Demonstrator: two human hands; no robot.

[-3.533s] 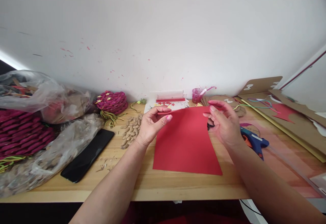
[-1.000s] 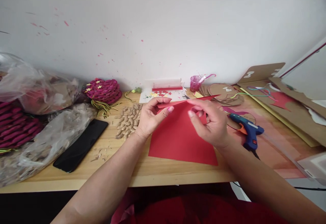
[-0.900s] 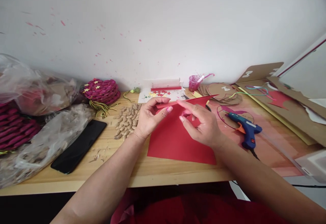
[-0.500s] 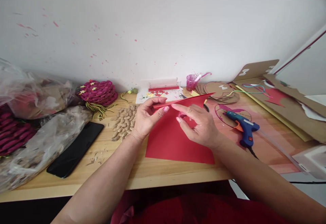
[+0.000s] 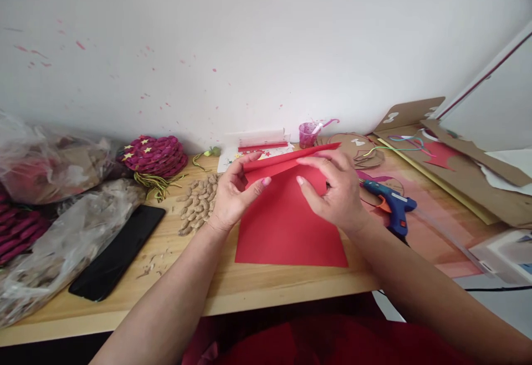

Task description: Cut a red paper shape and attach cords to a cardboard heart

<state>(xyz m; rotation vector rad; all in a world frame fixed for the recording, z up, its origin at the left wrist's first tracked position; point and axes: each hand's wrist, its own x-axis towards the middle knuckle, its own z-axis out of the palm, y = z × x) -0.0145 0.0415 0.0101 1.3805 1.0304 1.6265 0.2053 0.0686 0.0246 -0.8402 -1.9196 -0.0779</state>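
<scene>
1. We see that a narrow band along the far edge of the red rectangular paper sheet (image 5: 291, 237) is turned over. By our judgement, this fold is formed but not pressed fully flat, because its right end seems a little raised.
2. The larger part of the sheet, on the near side, is not folded. We therefore judge that the work is at an early stage: one band is shaped, and its crease perhaps needs to be made firm.
3. The sheet is to the left of the blue plastic glue gun (image 5: 397, 205) with an orange trigger. Its near part rests on the pale wooden table (image 5: 233, 298), while the folded band is lifted.
4. The sheet looks plain, matt and clean, with a straight near edge and no print that we can see. The band catches more light, and a darker shadow lies under it.
5. The bare left hand (image 5: 230, 196) holds the left end of the band, with the thumb in front and the fingers behind.
6. The bare right hand (image 5: 343, 190), just left of the glue gun, has curved fingers touching the band. Its thumb stands apart from them; whether this thumb touches the sheet, we cannot tell.
</scene>
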